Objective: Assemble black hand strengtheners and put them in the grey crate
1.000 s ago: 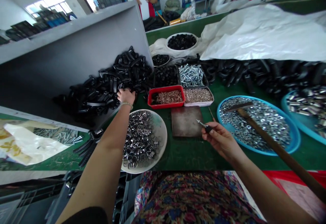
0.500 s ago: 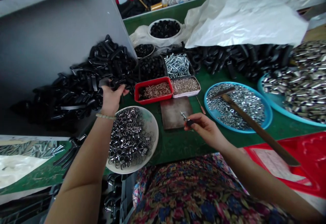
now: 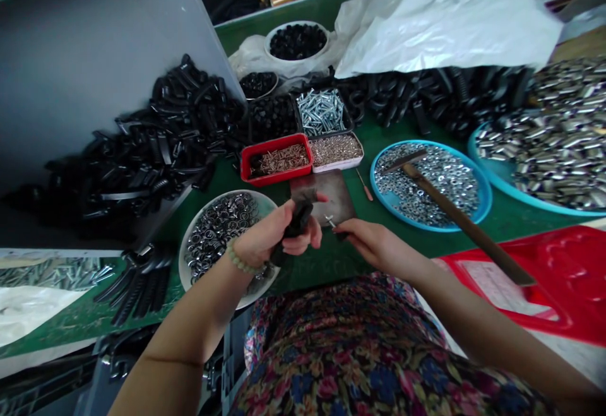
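My left hand [image 3: 274, 239] is closed round a black plastic handle piece [image 3: 296, 220], held above the green table in front of me. My right hand [image 3: 374, 245] sits just to its right, pinching a small metal bolt with a dark head [image 3: 335, 225] whose tip points at the black piece. Below both hands lies a dark metal plate [image 3: 331, 192]. A white bowl of shiny metal rings [image 3: 213, 233] stands under my left wrist. The big heap of black plastic pieces [image 3: 156, 138] lies at the left against a grey board.
A red tray of small screws [image 3: 277, 160] and a tray of tiny parts [image 3: 335, 149] stand behind the plate. A hammer [image 3: 454, 214] rests across a blue bowl of nuts [image 3: 428, 182]. Another blue bowl of metal parts [image 3: 544, 144] and a red tray [image 3: 544, 277] are at right.
My left hand has drawn back from the black heap with one black piece and brought it beside my right hand. The right hand with the bolt has shifted slightly left.
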The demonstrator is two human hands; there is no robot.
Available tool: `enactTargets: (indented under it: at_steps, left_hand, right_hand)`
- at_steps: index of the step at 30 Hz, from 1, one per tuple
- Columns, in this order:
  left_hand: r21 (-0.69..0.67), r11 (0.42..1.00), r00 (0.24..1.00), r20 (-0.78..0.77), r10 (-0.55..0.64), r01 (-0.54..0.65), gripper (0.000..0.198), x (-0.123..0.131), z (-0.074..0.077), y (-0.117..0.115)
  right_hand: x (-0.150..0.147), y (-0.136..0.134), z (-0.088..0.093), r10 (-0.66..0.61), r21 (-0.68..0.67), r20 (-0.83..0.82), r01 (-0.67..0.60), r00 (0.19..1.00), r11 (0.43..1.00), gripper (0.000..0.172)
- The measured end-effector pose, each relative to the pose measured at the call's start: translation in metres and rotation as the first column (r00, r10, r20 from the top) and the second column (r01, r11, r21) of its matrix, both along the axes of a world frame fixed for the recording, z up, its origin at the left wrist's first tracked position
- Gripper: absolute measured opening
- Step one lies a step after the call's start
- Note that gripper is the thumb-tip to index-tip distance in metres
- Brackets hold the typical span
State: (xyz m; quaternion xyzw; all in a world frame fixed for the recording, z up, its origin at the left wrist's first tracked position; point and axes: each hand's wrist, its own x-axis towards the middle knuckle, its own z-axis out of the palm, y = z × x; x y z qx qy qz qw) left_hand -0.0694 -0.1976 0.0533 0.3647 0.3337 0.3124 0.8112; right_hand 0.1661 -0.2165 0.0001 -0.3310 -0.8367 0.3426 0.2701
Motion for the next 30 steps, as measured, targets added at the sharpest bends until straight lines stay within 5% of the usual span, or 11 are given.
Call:
enactTargets:
  at_steps: [5, 9, 14, 18, 24, 30]
  left_hand:
    - [0.029, 0.939, 0.909, -0.240, 0.340, -0.343, 0.043, 0.012, -0.014, -0.004]
    - [-0.017, 0.917, 0.894, -0.227, 0.386, -0.399, 0.046, 0.031, -0.025, -0.006]
    - [-0.003, 0.874, 0.866, -0.138, 0.481, -0.487, 0.044, 0.048, -0.022, -0.008]
    - [0.006, 0.926, 0.907, -0.202, 0.370, -0.376, 0.043, 0.047, -0.023, -0.006]
    - [0.108, 0.985, 0.885, -0.434, 0.171, -0.137, 0.043, 0.031, -0.025, -0.006]
    - [0.268, 0.963, 0.929, -0.360, 0.092, 0.008, 0.044, 0.024, -0.027, -0.018]
  right_hand:
    - [0.003, -0.001, -0.002, -0.100, 0.019, -0.093, 0.102, 0.991, 0.995, 0.031]
    - [-0.006, -0.004, -0.001, -0.138, 0.017, -0.155, 0.143, 0.978, 0.990, 0.031]
    - [-0.021, -0.015, -0.009, -0.349, -0.254, -0.319, 0.275, 0.881, 0.927, 0.021]
    - [-0.020, -0.016, -0.013, -0.362, -0.400, -0.411, 0.192, 0.837, 0.896, 0.016]
    - [0.002, -0.005, -0.006, -0.024, -0.273, -0.215, -0.036, 0.976, 0.961, 0.021]
    - [-0.001, -0.007, -0.002, -0.132, -0.624, -0.514, -0.263, 0.848, 0.736, 0.020]
